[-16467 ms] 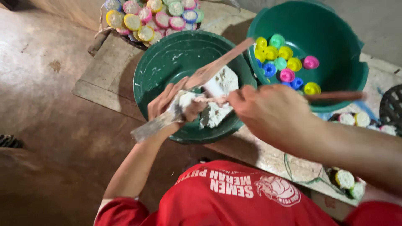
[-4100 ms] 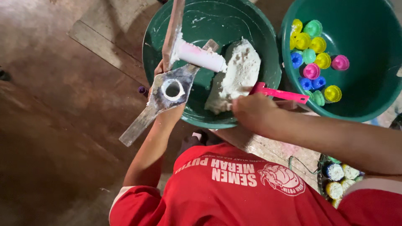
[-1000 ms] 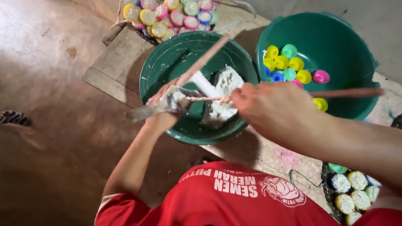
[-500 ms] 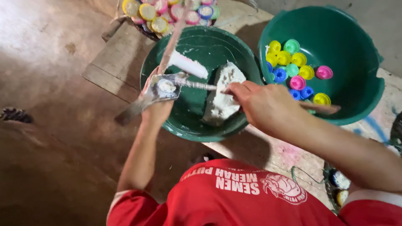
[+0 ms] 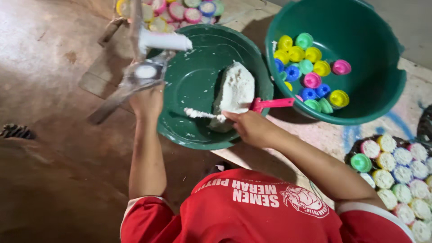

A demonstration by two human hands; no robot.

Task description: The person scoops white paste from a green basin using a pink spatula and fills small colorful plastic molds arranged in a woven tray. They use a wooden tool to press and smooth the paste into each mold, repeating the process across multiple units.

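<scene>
My left hand (image 5: 146, 101) grips a grey metal press (image 5: 135, 76) at the left rim of a dark green basin (image 5: 180, 135). The press carries a round mould filled with white paste, and a white cylinder (image 5: 164, 40) sticks out above it. My right hand (image 5: 252, 128) holds a pink-handled scraper (image 5: 274, 103) whose paste-coated blade lies in the basin beside a lump of white paste (image 5: 236, 90).
A larger green bucket (image 5: 387, 103) at the right holds several empty coloured caps (image 5: 310, 67). Paste-filled caps (image 5: 400, 166) lie at the lower right, and more filled caps (image 5: 180, 9) sit beyond the basin. Both containers stand on a wooden board (image 5: 324, 135) on a brown floor.
My right hand drew the scraper away from the mould and down to the paste lump. My left hand carried the press left, out to the basin's rim.
</scene>
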